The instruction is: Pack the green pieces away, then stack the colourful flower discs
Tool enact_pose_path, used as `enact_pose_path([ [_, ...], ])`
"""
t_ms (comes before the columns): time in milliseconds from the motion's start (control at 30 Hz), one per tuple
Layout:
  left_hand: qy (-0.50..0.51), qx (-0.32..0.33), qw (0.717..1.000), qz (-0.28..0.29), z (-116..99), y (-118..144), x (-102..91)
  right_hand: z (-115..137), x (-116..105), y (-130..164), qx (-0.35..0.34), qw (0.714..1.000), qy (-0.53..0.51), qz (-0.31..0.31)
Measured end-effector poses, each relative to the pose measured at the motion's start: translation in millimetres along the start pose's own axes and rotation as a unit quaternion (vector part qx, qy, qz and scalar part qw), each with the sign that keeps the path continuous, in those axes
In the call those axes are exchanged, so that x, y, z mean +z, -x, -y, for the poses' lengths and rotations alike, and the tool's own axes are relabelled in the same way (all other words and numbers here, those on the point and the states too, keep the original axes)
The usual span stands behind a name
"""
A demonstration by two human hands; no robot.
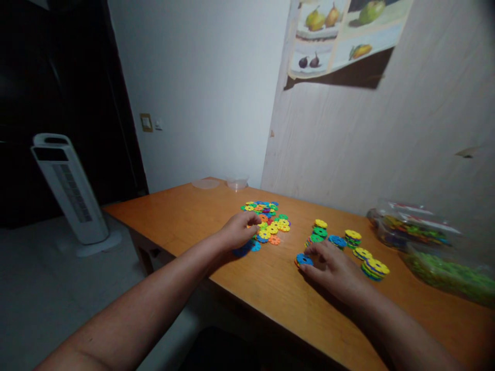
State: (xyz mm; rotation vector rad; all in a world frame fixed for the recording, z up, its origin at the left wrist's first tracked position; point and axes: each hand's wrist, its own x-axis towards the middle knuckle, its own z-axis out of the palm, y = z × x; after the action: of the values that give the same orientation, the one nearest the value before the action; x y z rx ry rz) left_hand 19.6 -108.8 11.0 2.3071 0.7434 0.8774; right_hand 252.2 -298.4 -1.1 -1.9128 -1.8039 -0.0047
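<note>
My left hand (pixel 237 231) is at the near left edge of a loose pile of flower-shaped plastic discs (pixel 274 226) in yellow, orange, green, blue and red. Its thumb and fingers are curved with a gap between them, and I see no disc held there. On the table to the right, my right hand (pixel 334 268) has thumb and fingertips around a short stack of discs (pixel 303 259) with a blue one on top. Just beyond that hand stand more stacks: a green-topped stack (pixel 319 233), a blue-topped stack (pixel 337 241) and a yellow-topped stack (pixel 375 268).
Clear plastic containers with colourful pieces (pixel 413 229) and green pieces (pixel 452 270) sit at the table's right. A clear bowl (pixel 237 182) and a flat lid (pixel 205 184) lie at the far corner of the wooden table (pixel 162 208). A white tower fan (pixel 71 188) stands on the floor at left.
</note>
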Motion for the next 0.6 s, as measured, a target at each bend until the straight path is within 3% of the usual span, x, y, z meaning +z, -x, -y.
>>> enact_pose_path([
  [133, -0.096, 0.016, 0.994, 0.041, 6, -1, -3.0, -3, 3, -1, 0.020, 1.000, -0.017, -0.013],
  [300, -0.259, 0.044, 0.960, 0.099, -3, -6, 3.9, -6, 6, -2, 0.045, 0.998, -0.025, -0.036],
  [467, -0.323, -0.021, 0.940, 0.104, -12, -18, 17.9, -6, 4, -2, 0.047, 0.998, -0.020, -0.045],
  [600, -0.302, -0.057, 0.948, 0.088, -11, -27, 24.4, -2, 2, -2, 0.048, 0.997, -0.018, -0.053],
])
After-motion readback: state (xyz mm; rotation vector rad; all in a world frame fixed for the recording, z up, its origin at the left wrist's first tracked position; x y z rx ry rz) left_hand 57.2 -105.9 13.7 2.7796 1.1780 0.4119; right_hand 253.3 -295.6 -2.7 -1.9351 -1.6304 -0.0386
